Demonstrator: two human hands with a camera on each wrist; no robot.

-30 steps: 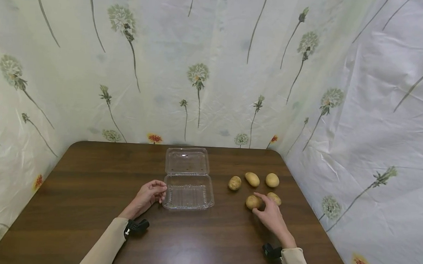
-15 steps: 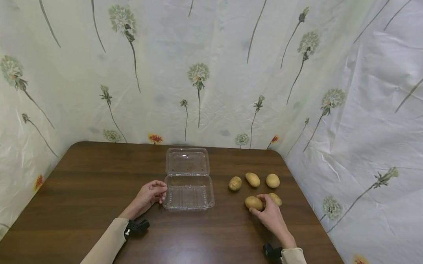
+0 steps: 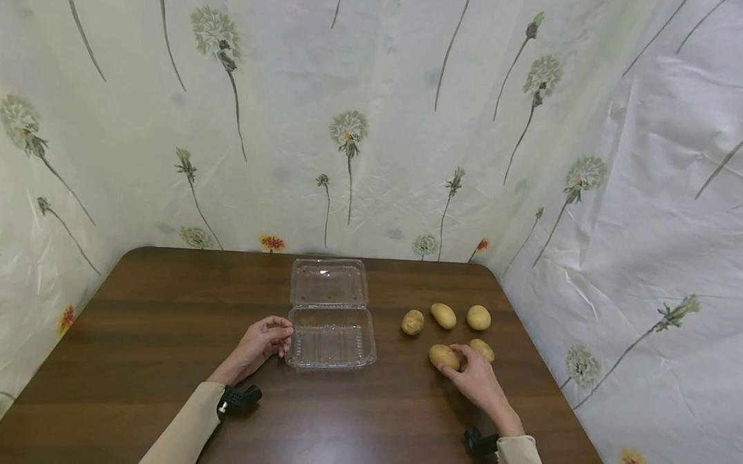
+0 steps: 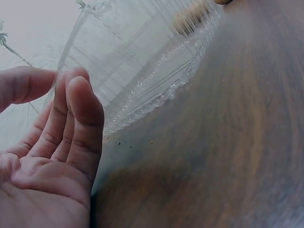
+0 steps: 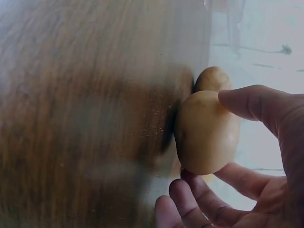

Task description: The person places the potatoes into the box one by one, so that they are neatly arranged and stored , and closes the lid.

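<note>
A clear plastic clamshell container (image 3: 332, 337) lies with its lid folded back on the brown table. My left hand (image 3: 266, 339) pinches the near-left rim of its base; in the left wrist view the thumb and fingertips (image 4: 78, 88) meet at the thin clear edge. To the right, my right hand (image 3: 478, 382) grips a yellow potato (image 3: 443, 357), thumb on one side and fingers on the other. The right wrist view shows that potato (image 5: 207, 133) close against the table, with another potato (image 5: 214, 78) behind it.
Beside the right hand sits one potato (image 3: 482, 349), partly hidden by it. Three more, a brownish potato (image 3: 412, 322), an oval potato (image 3: 443, 316) and a rounder potato (image 3: 478, 318), lie farther back. A flowered curtain (image 3: 406, 157) hangs behind the table (image 3: 188, 286).
The right fingers have closed round the near potato, which has turned and shifted slightly left. The left hand and the container stay where they were.
</note>
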